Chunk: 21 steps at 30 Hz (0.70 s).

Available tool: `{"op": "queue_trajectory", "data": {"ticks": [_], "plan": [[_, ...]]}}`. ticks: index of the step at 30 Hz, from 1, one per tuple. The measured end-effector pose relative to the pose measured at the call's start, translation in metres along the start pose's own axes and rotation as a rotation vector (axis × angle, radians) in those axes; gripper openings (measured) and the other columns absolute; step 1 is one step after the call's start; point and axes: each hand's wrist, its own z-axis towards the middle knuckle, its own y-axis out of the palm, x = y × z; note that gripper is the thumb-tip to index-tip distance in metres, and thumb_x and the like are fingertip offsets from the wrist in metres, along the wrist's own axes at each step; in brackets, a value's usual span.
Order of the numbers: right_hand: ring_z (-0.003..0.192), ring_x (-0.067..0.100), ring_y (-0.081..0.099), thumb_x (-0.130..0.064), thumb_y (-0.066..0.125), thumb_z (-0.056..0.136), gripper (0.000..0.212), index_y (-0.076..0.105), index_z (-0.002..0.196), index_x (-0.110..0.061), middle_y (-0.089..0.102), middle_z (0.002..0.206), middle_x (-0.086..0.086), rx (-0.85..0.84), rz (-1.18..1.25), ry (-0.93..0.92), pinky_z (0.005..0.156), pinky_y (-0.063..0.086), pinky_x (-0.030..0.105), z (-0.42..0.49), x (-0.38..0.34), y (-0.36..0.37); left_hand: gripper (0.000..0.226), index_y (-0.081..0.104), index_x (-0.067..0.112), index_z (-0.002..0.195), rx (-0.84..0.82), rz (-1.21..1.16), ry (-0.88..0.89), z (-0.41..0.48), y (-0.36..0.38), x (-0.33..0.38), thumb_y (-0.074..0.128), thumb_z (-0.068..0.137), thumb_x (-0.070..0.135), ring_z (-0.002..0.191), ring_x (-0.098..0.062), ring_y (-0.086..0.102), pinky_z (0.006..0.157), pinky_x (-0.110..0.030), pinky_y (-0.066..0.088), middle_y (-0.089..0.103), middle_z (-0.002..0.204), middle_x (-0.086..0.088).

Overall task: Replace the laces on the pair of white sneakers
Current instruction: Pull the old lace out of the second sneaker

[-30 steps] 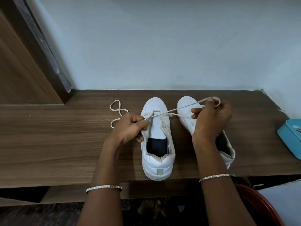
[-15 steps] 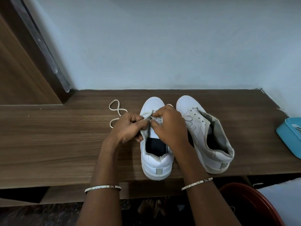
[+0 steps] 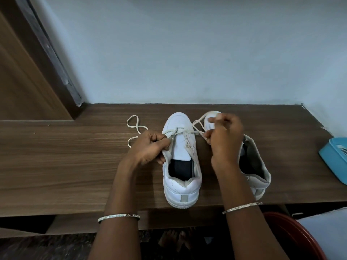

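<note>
Lace going into a sneaker
The left hand pinches the lace beside the eyelets; the right hand grips a loop of it, with the second sneaker beneath.

Right hand: withdrawn from eyelet zone of left sneaker, where it sat against left fingers half second ago. Now displaced rightward, over toe of right sneaker.
Lace: strand drawn out from eyelet, spanning gap from left fingers to right fingers as open loop. One second ago same strand ran taut and longer.
Right sneaker: toe and lacing area, exposed half second ago, now covered by right hand.
</note>
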Motion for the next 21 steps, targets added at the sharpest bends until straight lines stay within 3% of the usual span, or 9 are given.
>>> {"op": "queue_trajectory", "data": {"ticks": [4, 8, 11, 13, 15, 17, 19, 21], "plan": [[0.046, 0.019, 0.064, -0.013, 0.045, 0.103, 0.007, 0.049, 0.098, -0.015, 0.073, 0.088, 0.011, 0.2, 0.172, 0.044, 0.042, 0.044, 0.025, 0.014, -0.008, -0.018, 0.029, 0.06, -0.004, 0.063, 0.0, 0.003, 0.007, 0.001, 0.0, -0.001, 0.055, 0.091, -0.001, 0.041, -0.018, 0.059, 0.045, -0.024, 0.05, 0.058, 0.053, -0.016], [0.047, 0.019, 0.067, -0.001, 0.05, 0.093, 0.018, 0.052, 0.102, -0.017, 0.071, 0.098, 0.01, 0.117, 0.116, 0.066, 0.045, 0.048, 0.028, 0.009, -0.006, -0.015, 0.031, 0.06, 0.001, 0.061, -0.016, 0.004, 0.008, 0.002, 0.0, -0.002, 0.057, 0.092, 0.003, 0.043, -0.018, 0.059, 0.047, -0.026, 0.051, 0.06, 0.054, -0.015], [0.054, 0.016, 0.072, -0.001, 0.051, 0.088, 0.028, 0.053, 0.108, -0.02, 0.065, 0.111, 0.004, 0.07, -0.053, 0.03, 0.062, 0.061, 0.04, 0.0, -0.007, -0.009, 0.042, 0.058, -0.008, 0.069, -0.018, -0.065, 0.038, -0.001, 0.0, 0.001, 0.064, 0.096, 0.024, 0.045, -0.023, 0.059, 0.047, -0.028, 0.051, 0.059, 0.058, -0.022], [0.063, 0.019, 0.074, -0.007, 0.05, 0.083, 0.033, 0.052, 0.108, -0.027, 0.063, 0.111, -0.001, 0.038, -0.131, 0.008, 0.074, 0.061, 0.048, -0.005, -0.006, -0.006, 0.053, 0.054, -0.011, 0.076, 0.051, -0.149, 0.065, 0.0, 0.0, 0.001, 0.06, 0.098, 0.036, 0.044, -0.025, 0.057, 0.045, -0.029, 0.049, 0.058, 0.058, -0.021], [0.073, 0.024, 0.075, -0.02, 0.049, 0.076, 0.034, 0.05, 0.106, -0.035, 0.065, 0.099, -0.008, 0.013, -0.2, -0.024, 0.076, 0.06, 0.053, -0.008, -0.005, -0.003, 0.045, 0.056, -0.007, 0.079, 0.205, -0.139, 0.147, 0.006, 0.0, -0.003, 0.06, 0.099, 0.033, 0.045, -0.023, 0.056, 0.046, -0.028, 0.046, 0.06, 0.06, -0.016], [0.071, 0.024, 0.075, -0.024, 0.05, 0.075, 0.032, 0.051, 0.106, -0.036, 0.069, 0.09, -0.009, -0.032, -0.241, -0.054, 0.074, 0.059, 0.053, -0.009, -0.002, -0.001, 0.023, 0.064, 0.008, 0.079, 0.364, 0.028, 0.241, 0.014, 0.0, -0.011, 0.068, 0.095, 0.025, 0.051, -0.013, 0.058, 0.05, -0.024, 0.046, 0.064, 0.065, -0.009], [0.063, 0.02, 0.073, -0.025, 0.058, 0.081, 0.026, 0.053, 0.106, -0.03, 0.07, 0.081, -0.011, -0.09, -0.288, -0.102, 0.074, 0.058, 0.052, -0.011, 0.0, 0.002, 0.007, 0.07, 0.023, 0.084, 0.416, 0.189, 0.294, 0.019, 0.0, -0.015, 0.073, 0.089, 0.021, 0.057, -0.008, 0.057, 0.056, -0.018, 0.046, 0.067, 0.073, 0.001], [0.071, 0.018, 0.071, -0.031, 0.065, 0.084, 0.024, 0.056, 0.105, -0.025, 0.067, 0.077, -0.013, -0.114, -0.413, -0.173, 0.076, 0.056, 0.043, -0.011, 0.001, 0.002, 0.008, 0.074, 0.028, 0.094, 0.389, 0.334, 0.34, 0.021, 0.002, -0.018, 0.075, 0.087, 0.024, 0.065, -0.009, 0.057, 0.065, -0.025, 0.049, 0.065, 0.083, 0.006]]}}
